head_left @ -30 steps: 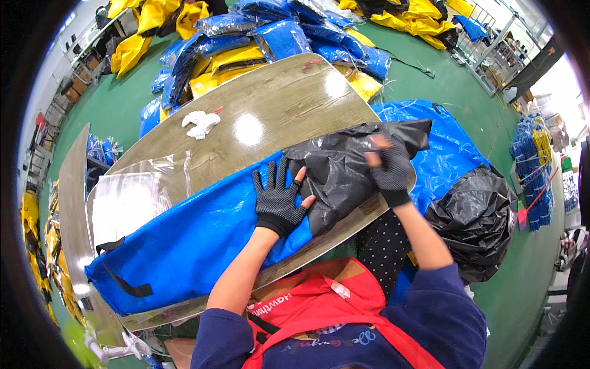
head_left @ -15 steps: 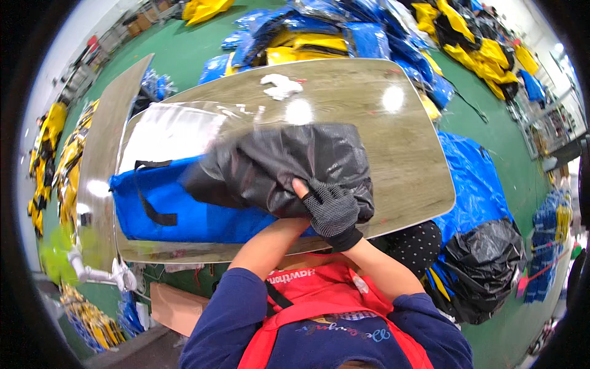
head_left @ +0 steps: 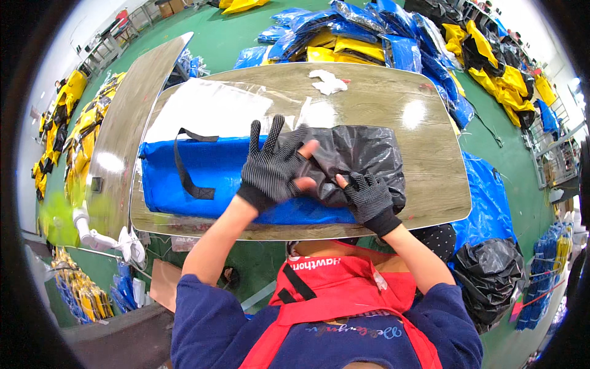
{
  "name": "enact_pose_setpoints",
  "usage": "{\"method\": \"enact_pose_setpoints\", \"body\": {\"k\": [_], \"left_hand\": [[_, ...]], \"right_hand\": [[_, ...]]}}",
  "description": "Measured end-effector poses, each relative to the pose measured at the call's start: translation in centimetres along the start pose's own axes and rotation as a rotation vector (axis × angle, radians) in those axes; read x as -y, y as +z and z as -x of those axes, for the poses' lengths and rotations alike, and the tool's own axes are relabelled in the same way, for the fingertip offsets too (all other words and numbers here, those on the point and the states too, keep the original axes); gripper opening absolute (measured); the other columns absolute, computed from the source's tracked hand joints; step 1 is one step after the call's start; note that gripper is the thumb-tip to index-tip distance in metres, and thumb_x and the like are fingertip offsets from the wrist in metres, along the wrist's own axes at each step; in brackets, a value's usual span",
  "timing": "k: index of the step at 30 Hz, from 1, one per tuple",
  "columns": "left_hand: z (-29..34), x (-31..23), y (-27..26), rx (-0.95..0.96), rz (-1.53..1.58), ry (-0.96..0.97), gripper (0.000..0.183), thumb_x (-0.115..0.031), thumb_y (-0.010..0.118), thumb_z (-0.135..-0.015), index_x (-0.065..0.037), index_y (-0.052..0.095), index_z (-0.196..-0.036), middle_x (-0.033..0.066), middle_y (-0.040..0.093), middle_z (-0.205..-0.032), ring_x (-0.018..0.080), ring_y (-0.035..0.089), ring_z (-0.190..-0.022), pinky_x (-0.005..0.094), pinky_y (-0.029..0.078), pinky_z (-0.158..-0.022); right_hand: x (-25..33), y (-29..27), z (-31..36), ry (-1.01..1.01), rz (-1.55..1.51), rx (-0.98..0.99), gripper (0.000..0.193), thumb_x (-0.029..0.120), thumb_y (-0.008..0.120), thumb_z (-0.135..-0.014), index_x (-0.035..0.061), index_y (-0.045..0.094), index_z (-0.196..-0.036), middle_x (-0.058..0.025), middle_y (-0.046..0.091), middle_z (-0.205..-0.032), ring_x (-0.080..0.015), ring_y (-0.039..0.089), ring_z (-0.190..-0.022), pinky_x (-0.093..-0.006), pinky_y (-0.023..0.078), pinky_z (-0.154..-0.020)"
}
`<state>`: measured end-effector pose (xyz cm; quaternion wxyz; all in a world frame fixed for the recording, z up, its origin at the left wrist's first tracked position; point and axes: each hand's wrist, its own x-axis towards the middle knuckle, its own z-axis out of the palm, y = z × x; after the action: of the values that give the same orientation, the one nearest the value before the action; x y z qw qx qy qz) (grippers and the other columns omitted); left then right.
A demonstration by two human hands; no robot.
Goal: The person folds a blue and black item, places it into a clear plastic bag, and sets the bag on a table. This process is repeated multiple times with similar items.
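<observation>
A blue bag with a black strap (head_left: 184, 172) lies flat on the wood-grain table (head_left: 424, 147). Over its right end is folded shiny black sheeting (head_left: 362, 147), creased and bunched. My left hand (head_left: 270, 166), in a dark ribbed glove with bare thumb and fingertip, hovers over the middle of the bag with its fingers spread, holding nothing. My right hand (head_left: 369, 198), gloved alike, rests at the near edge of the black sheeting, its fingers curled on a fold of it. The sheeting's underside is hidden.
Clear plastic bags over white material (head_left: 215, 107) lie beyond the blue bag. A crumpled white cloth (head_left: 327, 82) is at the table's far side. Packed blue and yellow bundles (head_left: 350, 40) are heaped behind. Black sheeting (head_left: 488, 277) and blue material sit right of the table.
The black sheeting has come down flatter over the right end of the bag. My left hand, hidden beneath it before, is now out, spread above the bag. The view has shifted left.
</observation>
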<state>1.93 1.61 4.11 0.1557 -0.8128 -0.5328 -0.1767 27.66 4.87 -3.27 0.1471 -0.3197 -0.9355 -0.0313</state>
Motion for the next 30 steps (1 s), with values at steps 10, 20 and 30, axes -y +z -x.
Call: {"method": "enact_pose_setpoints", "body": {"k": [10,20,30], "left_hand": [[6.2,6.5,8.3,0.058,-0.014,-0.001,0.048,-0.037,0.054,-0.086,-0.005,0.054,-0.122,0.0184,0.042,-0.137,0.0344,0.036,-0.13,0.0522,0.018,-0.11],[23.8,16.5,-2.5,0.145,1.43,-1.497,0.081,-0.056,0.056,-0.085,-0.003,0.031,-0.14,0.0148,0.046,-0.134,0.0271,0.049,-0.118,0.0427,0.04,-0.1],[9.8,4.6,-11.6,-0.049,1.939,-1.055,0.065,-0.033,0.065,-0.08,-0.005,0.042,-0.133,0.0166,0.049,-0.13,0.0341,0.051,-0.115,0.0482,0.039,-0.101]], "right_hand": [[5.9,4.9,-10.7,-0.036,-0.207,-0.089,0.064,0.055,0.061,-0.072,0.0141,0.056,-0.122,-0.0195,0.041,-0.135,-0.0383,0.033,-0.129,-0.055,0.015,-0.109],[5.6,5.1,-7.2,0.138,-0.257,0.054,0.055,0.046,0.051,-0.082,0.0143,0.053,-0.127,-0.0246,0.039,-0.137,-0.0404,0.027,-0.133,-0.0575,0.008,-0.109],[7.1,6.9,-5.8,0.154,-0.256,-0.089,0.047,0.033,0.046,-0.084,0.0145,0.052,-0.127,-0.0182,0.039,-0.139,-0.0349,0.03,-0.133,-0.0572,0.006,-0.11]]}}
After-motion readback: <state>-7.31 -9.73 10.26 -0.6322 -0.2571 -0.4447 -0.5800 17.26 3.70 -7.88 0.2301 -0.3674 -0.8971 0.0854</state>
